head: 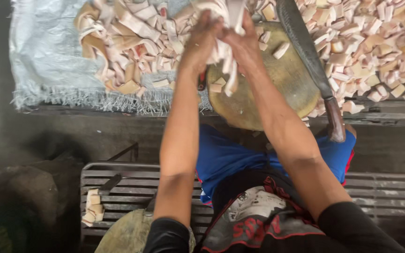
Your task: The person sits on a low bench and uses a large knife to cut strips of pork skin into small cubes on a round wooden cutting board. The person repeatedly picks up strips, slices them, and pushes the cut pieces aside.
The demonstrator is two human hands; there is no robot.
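Observation:
My left hand (200, 43) and my right hand (243, 41) are raised together above a round wooden chopping block (287, 79). Both grip a bunch of pale, cream and pink strips (225, 56) that hang down between them toward the block. A few cut cubes (280, 49) lie on the block. A long dark knife (308, 56) rests across the block's right side, its wooden handle (336, 119) pointing toward me.
Heaps of cut pale cubes (376, 47) lie right of the block and uncut strips (127, 37) left, on a grey woven sack (48, 61). I sit on a slatted bench (118, 187) bearing a small stack of pieces (93, 211).

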